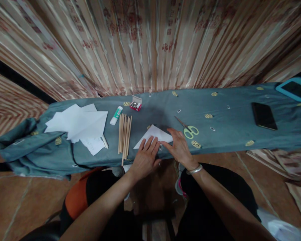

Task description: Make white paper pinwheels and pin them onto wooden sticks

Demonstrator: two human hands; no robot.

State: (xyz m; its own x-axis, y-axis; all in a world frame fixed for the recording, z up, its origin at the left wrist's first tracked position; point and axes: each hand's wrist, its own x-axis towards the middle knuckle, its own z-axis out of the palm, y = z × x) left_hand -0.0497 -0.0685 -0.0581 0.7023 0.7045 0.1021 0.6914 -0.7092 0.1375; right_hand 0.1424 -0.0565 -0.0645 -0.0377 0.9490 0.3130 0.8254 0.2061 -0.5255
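A white sheet of paper [155, 132], folded into a triangle, lies on the cloth-covered table in front of me. My left hand [146, 155] rests flat on its near edge, fingers stretched out and slightly apart. At the paper's right corner is my right hand [178, 145], its thumb and forefinger spread around that corner. The right hand's other fingers are partly hidden. Just right of it lie scissors [189, 130] with pale green handles. To the left of the paper sits a bunch of thin wooden sticks [124, 135].
Behind the sticks are a glue stick [116, 115] and an opened small box [135, 103] of shiny pieces. White paper sheets [80, 122] lie piled at the left. A phone [264, 115] and a blue-framed device [294, 89] are at the right. A curtain [150, 47] hangs behind the table [228, 124].
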